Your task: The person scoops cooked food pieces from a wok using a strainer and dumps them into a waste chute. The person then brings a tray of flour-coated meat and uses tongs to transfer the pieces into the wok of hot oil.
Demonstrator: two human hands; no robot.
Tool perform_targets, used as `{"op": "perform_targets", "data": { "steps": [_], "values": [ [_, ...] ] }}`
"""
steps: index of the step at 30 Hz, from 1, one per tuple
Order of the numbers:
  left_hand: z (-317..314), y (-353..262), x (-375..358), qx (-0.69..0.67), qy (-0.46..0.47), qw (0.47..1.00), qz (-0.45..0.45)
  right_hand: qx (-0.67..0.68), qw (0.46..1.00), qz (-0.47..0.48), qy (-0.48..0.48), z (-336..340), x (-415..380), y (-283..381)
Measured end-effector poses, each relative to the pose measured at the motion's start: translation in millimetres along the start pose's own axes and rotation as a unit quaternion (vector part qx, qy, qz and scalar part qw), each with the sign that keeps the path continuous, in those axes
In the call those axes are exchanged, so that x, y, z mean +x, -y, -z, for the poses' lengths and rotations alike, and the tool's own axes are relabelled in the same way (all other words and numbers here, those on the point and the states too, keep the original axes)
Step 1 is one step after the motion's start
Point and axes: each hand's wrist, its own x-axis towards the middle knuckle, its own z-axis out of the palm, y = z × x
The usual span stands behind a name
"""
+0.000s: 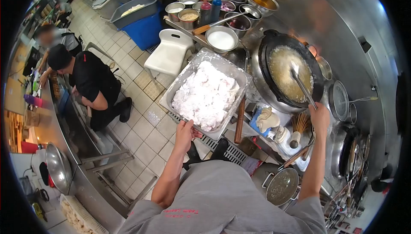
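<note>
My left hand is closed on the near rim of a deep metal tray. White floury pieces are heaped inside the tray; what lies under the coating is hidden. My right hand grips metal tongs, whose far end dips into the wok. Pale, bubbling oil fills much of that wok.
Bowls of ingredients, including one of white liquid, crowd the counter beyond the tray. A white stool stands to its left. Two people, one in a black shirt, are at the left counter. A lidded pot sits near my right side.
</note>
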Motion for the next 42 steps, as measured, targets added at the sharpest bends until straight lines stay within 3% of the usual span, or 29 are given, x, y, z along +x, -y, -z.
{"op": "perform_targets", "data": {
  "steps": [2,5,7,8,11,13,15,19,22,28,32,33,35,38,42],
  "values": [
    [0,0,1,0.004,0.002,1.000,0.000,-0.114,0.993,-0.017,-0.001,-24,26,-40],
    [0,1,1,0.006,0.001,1.000,-0.002,-0.150,0.987,-0.058,0.024,-33,42,-49],
    [-1,-1,0,0.008,0.003,1.000,-0.002,-0.112,0.993,-0.017,-0.035,-31,35,-45],
    [-1,-1,0,0.009,0.002,1.000,-0.003,-0.092,0.994,0.003,-0.064,-26,28,-36],
    [1,3,2,0.014,-0.003,1.000,-0.004,0.022,0.998,0.054,0.022,16,-22,30],
    [3,4,3,0.018,-0.006,1.000,0.000,0.030,0.987,0.133,0.081,18,-49,63],
    [2,5,2,0.011,-0.005,1.000,-0.003,0.037,0.970,0.223,0.091,3,-69,98],
    [0,3,1,0.004,0.005,1.000,-0.008,-0.014,0.947,0.291,0.135,-73,-73,153],
    [0,1,0,0.007,0.009,1.000,-0.009,-0.004,0.956,0.266,0.128,-99,-69,172],
    [2,7,4,0.001,-0.007,1.000,-0.005,0.153,0.965,0.180,0.112,-31,-73,144],
    [-1,5,1,0.006,0.006,1.000,-0.020,0.245,0.963,0.114,0.004,-12,-51,79],
    [0,7,3,0.003,0.010,1.000,-0.018,0.207,0.976,0.053,0.048,13,-45,74],
    [2,7,4,-0.001,0.010,1.000,-0.017,0.197,0.976,0.075,-0.062,2,-21,33],
    [-3,2,0,-0.003,0.005,1.000,-0.018,0.011,0.999,0.032,-0.033,15,8,33],
    [-2,3,0,-0.002,0.006,1.000,-0.026,-0.079,0.997,0.017,-0.011,-36,47,8]
  ]
}}
